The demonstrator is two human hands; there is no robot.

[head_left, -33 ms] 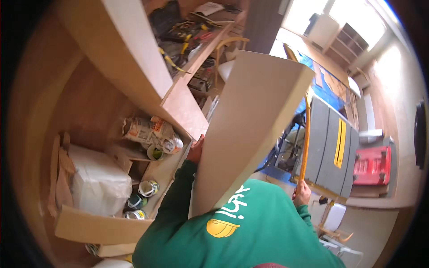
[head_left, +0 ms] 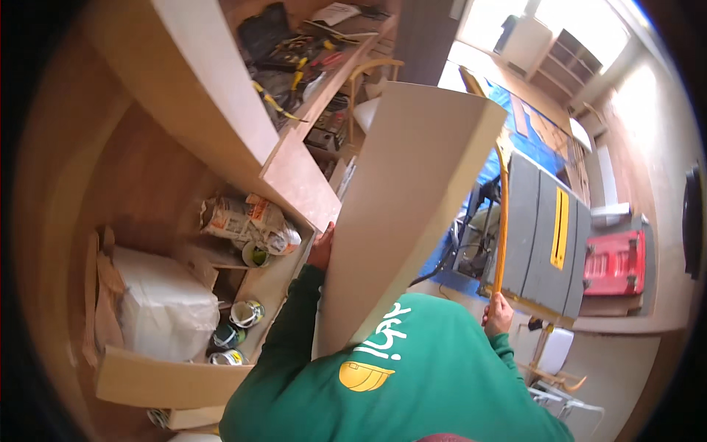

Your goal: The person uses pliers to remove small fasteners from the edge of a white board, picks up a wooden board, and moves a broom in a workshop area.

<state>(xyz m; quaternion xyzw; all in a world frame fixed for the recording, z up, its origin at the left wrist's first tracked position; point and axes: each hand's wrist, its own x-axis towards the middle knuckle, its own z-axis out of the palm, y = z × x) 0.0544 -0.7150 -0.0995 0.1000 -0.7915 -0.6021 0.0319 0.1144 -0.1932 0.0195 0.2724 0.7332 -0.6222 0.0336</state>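
A large beige board (head_left: 405, 184) stands tilted in front of me, its lower end against my green sweatshirt (head_left: 434, 368). At its left edge is my left hand (head_left: 321, 249), closed on the board, with part of the fingers hidden behind it. My right hand (head_left: 498, 315) is wrapped round the near end of a long, thin orange-yellow strip (head_left: 502, 228). That strip runs along the left side of a grey table saw (head_left: 534, 228) with a yellow insert round its blade slot. Whether the strip is part of the saw, I cannot tell.
Left, paint cans (head_left: 247, 313), a crumpled paper bag (head_left: 250, 221) and a plastic-wrapped block (head_left: 162, 295) stand by a low wooden panel (head_left: 169, 377). Tools (head_left: 294, 62) lie on a shelf ahead. Blue sheeting (head_left: 541, 151) spreads beyond the saw; a red case (head_left: 615, 261) lies right.
The view has shifted very slightly, and the board's far end appears a little further left. Both hands keep their hold.
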